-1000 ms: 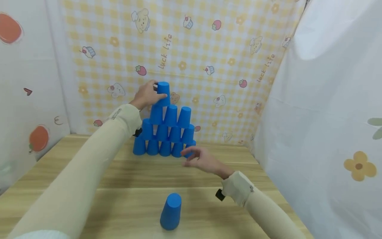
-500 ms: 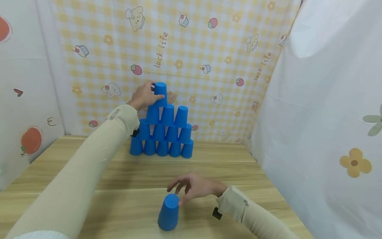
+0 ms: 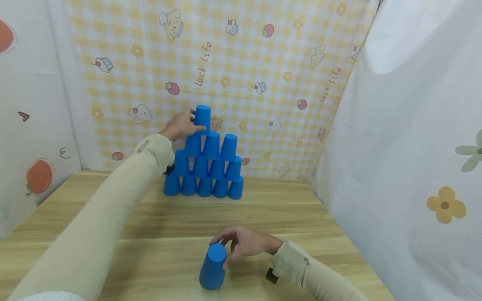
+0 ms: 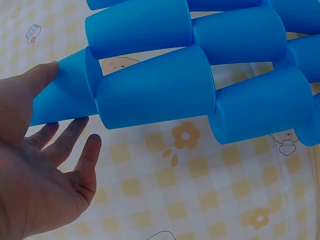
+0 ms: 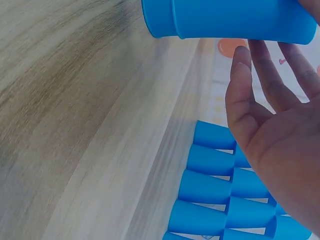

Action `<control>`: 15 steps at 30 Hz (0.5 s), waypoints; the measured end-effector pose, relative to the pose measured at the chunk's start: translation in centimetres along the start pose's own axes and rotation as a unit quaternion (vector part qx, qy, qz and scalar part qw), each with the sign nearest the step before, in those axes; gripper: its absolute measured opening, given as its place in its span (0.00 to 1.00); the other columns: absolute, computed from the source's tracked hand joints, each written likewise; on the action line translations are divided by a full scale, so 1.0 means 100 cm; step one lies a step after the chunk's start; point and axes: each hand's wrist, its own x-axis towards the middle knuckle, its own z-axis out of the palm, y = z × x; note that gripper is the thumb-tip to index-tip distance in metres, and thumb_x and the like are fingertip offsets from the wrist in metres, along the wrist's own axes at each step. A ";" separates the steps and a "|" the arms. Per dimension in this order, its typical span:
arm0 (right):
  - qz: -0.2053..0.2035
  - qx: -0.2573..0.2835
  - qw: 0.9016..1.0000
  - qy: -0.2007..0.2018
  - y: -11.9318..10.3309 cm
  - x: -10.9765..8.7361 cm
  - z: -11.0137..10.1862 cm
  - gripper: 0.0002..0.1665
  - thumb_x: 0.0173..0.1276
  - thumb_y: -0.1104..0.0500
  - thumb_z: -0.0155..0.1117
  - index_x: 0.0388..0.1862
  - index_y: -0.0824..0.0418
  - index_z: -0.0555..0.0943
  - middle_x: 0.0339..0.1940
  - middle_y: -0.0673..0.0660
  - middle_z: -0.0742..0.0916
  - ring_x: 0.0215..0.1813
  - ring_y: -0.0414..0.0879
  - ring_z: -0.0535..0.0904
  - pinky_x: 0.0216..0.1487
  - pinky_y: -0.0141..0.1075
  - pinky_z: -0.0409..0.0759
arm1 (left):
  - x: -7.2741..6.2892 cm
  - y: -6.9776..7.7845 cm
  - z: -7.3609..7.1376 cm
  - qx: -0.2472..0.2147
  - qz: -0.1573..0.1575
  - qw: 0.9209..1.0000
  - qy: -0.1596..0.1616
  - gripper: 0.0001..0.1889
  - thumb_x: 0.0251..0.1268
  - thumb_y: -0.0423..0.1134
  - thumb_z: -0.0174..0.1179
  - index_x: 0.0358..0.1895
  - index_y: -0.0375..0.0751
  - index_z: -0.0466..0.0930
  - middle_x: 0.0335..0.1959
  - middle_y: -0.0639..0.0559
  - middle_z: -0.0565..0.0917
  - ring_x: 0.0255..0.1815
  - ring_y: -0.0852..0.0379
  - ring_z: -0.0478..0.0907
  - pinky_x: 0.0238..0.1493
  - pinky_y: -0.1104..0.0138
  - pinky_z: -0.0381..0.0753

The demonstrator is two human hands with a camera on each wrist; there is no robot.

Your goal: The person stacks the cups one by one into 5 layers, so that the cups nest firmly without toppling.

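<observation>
Upside-down blue cups form a pyramid (image 3: 204,187) at the back of the table. My left hand (image 3: 181,124) pinches the single cup (image 3: 202,119) on the fourth level between thumb and fingers, at the left end over the row of three. In the left wrist view its rim meets the base of the cup (image 4: 155,90) below. Near the front, my right hand (image 3: 244,242) grips the upper part of two nested, upside-down cups (image 3: 212,269), thumb on one side and fingers on the other. The right wrist view shows the second rim (image 5: 159,20) beneath the outer cup.
The wooden table (image 3: 169,225) runs back to a yellow checked cloth (image 3: 263,138) hanging behind the pyramid. White cloth (image 3: 395,167) hangs along the right side, and another printed white sheet (image 3: 34,125) along the left.
My right hand has come from beside the pyramid's lower right toward the front and taken hold of the nested cups. My left hand has slid slightly lower on the top cup.
</observation>
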 end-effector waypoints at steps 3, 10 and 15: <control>0.002 0.002 1.000 0.004 0.001 0.000 0.001 0.29 0.57 0.68 0.74 0.59 0.62 0.79 0.52 0.50 0.86 0.52 0.41 0.81 0.41 0.35 0.84 | -0.002 -0.002 0.000 0.009 -0.011 1.000 -0.008 0.41 0.70 0.50 0.60 0.77 0.37 0.50 0.72 0.34 0.65 0.68 0.33 0.67 0.64 0.40 0.70; -0.008 -0.027 0.999 0.044 -0.001 -0.003 -0.006 0.26 0.60 0.62 0.72 0.59 0.61 0.80 0.52 0.49 0.86 0.51 0.41 0.82 0.43 0.36 0.84 | -0.009 -0.006 -0.002 0.040 -0.027 0.999 -0.007 0.43 0.68 0.53 0.62 0.77 0.37 0.52 0.73 0.34 0.64 0.70 0.33 0.63 0.67 0.38 0.64; -0.008 -0.038 0.993 0.109 -0.009 -0.007 -0.021 0.27 0.62 0.57 0.73 0.60 0.61 0.79 0.53 0.51 0.86 0.51 0.47 0.83 0.44 0.38 0.84 | -0.013 -0.012 -0.003 0.040 -0.030 0.999 -0.006 0.44 0.67 0.53 0.63 0.77 0.39 0.51 0.75 0.34 0.61 0.72 0.31 0.57 0.67 0.36 0.61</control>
